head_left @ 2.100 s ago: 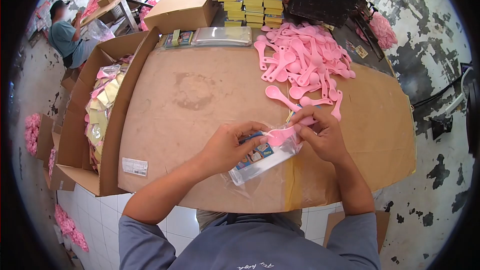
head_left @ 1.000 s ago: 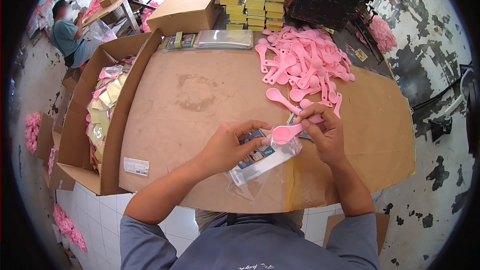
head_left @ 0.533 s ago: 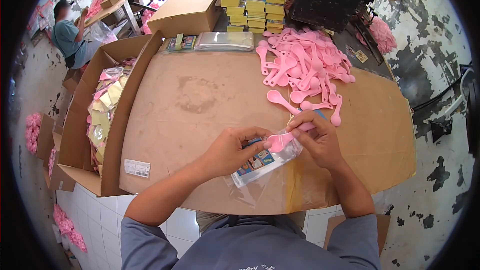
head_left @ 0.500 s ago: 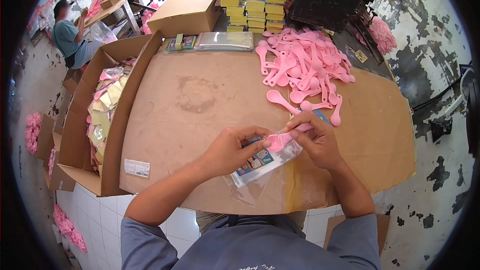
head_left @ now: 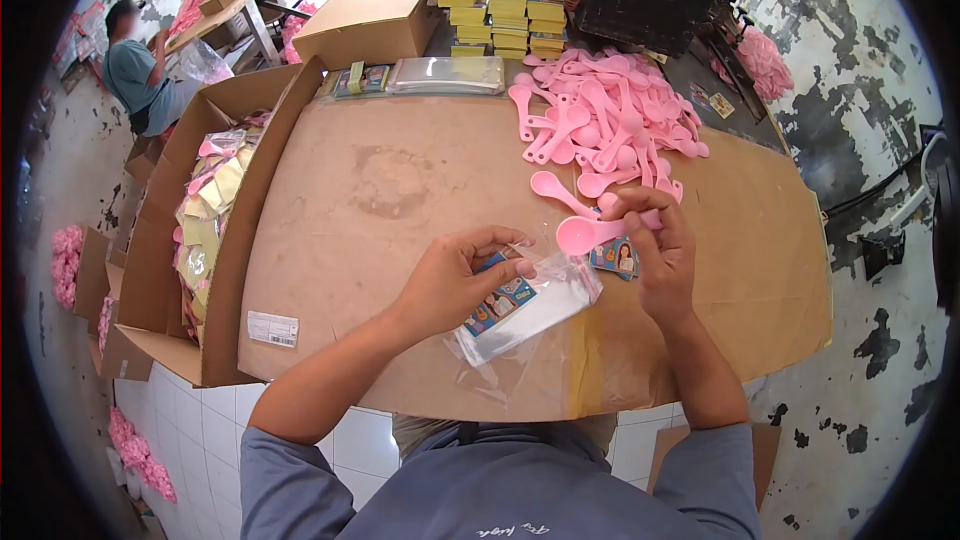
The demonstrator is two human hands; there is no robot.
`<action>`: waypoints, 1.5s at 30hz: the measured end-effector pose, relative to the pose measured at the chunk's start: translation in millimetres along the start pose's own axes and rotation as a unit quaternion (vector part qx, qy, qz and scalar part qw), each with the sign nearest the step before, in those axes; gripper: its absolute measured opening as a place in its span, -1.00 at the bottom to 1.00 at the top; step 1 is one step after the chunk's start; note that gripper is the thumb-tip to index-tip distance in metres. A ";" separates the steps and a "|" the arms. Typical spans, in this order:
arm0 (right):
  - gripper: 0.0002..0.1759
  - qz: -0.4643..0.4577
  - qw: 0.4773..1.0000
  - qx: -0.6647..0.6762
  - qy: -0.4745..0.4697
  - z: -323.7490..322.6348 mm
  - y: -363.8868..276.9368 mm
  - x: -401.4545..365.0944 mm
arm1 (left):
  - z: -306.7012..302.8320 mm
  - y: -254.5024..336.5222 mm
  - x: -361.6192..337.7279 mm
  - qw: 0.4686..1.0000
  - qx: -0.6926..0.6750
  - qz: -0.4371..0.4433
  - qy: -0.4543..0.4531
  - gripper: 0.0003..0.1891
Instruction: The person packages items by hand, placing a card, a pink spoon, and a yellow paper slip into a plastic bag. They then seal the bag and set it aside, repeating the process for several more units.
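My left hand pinches a clear plastic bag at its upper edge, thumb and fingers closed on it. A blue printed card shows through the film below my thumb. In my right hand is a pink measuring spoon, gripped by its handle, bowl pointing left just above the bag's right end. Blue picture cards lie beneath the right hand, partly hidden by it. A loose pink spoon rests just beyond the held one.
A heap of pink spoons covers the table's far right. Card stacks and clear bags stand along the back. At left is an open carton with filled packets. A person sits at far left.
My right hand has lifted the pink spoon up and away from the bag, where its bowl was beside my left thumb. My left hand has shifted slightly left, still holding the bag.
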State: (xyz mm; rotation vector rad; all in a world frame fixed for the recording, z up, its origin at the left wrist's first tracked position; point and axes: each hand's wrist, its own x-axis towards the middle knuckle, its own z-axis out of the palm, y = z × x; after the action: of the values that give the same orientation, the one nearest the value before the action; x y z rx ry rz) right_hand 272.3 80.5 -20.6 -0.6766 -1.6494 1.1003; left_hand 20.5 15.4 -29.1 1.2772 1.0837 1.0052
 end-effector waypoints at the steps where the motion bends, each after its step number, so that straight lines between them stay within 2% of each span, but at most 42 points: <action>1: -0.77 -0.004 1.000 0.005 0.005 0.6 -1.4 0.9 | 0.0 -0.3 -0.1 1.000 0.006 -0.003 0.000 -0.69; 2: -0.77 -0.009 1.000 0.009 0.008 1.3 -2.5 1.4 | 0.4 -0.4 -0.1 1.000 0.011 -0.006 0.001 -0.69; 5: -0.77 0.050 0.997 0.004 -0.063 4.8 -4.3 -2.5 | 1.5 0.9 0.5 1.000 0.027 -0.011 -0.008 -0.70; 8: -0.76 0.009 0.997 0.025 -0.070 4.9 6.0 -4.2 | 2.6 -0.4 0.3 1.000 0.020 -0.002 -0.013 -0.70; 11: -0.78 0.033 0.997 0.061 -0.034 5.8 -3.7 -4.4 | 3.6 -1.5 0.0 0.999 0.031 0.002 -0.019 -0.73; 14: -0.81 0.023 0.994 0.013 -0.106 3.2 1.9 -3.4 | 4.1 -5.6 0.6 0.999 -0.008 0.010 -0.040 -0.72; 17: -0.83 -0.052 0.976 -0.134 -0.166 -6.6 3.4 -1.3 | 3.0 -8.5 1.5 0.999 -0.008 0.003 -0.038 -0.72; 20: -0.71 0.014 0.984 -0.068 -0.162 4.8 -5.1 -5.2 | 4.5 -8.1 0.5 0.999 0.011 0.008 -0.051 -0.72; 23: -0.54 0.053 0.993 -0.028 -0.098 17.9 -9.0 -4.5 | 7.7 -7.3 -1.0 0.998 -0.029 0.003 -0.056 -0.72; 26: -0.35 0.027 0.994 -0.003 -0.107 29.4 -7.6 -2.7 | 7.9 1.6 -2.2 0.998 -0.024 -0.015 -0.050 -0.72; 28: -0.32 0.032 0.985 -0.034 -0.169 30.0 -6.7 -4.4 | 7.5 -2.4 -0.6 0.998 -0.039 -0.007 -0.058 -0.72; 31: -0.21 -0.018 0.948 -0.113 -0.297 30.7 -9.1 -5.0 | 6.5 -7.8 0.0 0.997 -0.035 0.023 -0.066 -0.70; 32: -0.17 -0.024 0.951 -0.079 -0.297 30.6 -9.2 -3.5 | 5.3 -7.1 -0.5 0.997 -0.028 0.037 -0.067 -0.69; 33: -0.12 -0.030 0.953 -0.045 -0.298 30.5 -9.3 -2.1 | 3.9 -4.6 -1.3 0.995 -0.058 0.014 -0.077 -0.69; 35: -0.03 0.004 0.968 0.151 -0.201 24.0 -3.0 1.5 | 2.0 0.4 -1.5 0.988 -0.120 -0.029 -0.096 -0.68; 37: 0.00 0.067 0.959 0.047 -0.271 23.2 -3.9 -3.9 | 4.3 -2.3 -1.5 0.986 -0.127 -0.009 -0.106 -0.67; 39: -0.06 0.044 0.929 0.131 -0.342 46.5 -21.2 -8.0 | 4.1 -1.1 -1.8 0.980 -0.143 -0.015 -0.134 -0.67; 42: -0.03 0.065 0.924 0.221 -0.307 39.9 -29.3 14.8 | -9.7 1.6 -6.4 0.959 -0.198 -0.049 -0.196 -0.68; 43: -0.31 0.042 0.930 0.261 -0.255 37.9 -37.6 19.7 | -13.8 -3.5 -5.6 0.949 -0.228 -0.047 -0.215 -0.67; 45: -0.51 -0.037 0.937 0.069 -0.341 31.0 -41.9 28.2 | -17.6 -5.1 -3.9 0.939 -0.241 -0.026 -0.243 -0.64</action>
State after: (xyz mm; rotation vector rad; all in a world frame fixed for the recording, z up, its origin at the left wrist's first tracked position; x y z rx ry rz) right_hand 236.6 75.5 26.4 -0.1255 -2.1227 1.4813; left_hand 2.3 15.0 -33.8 1.0063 0.4487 0.7887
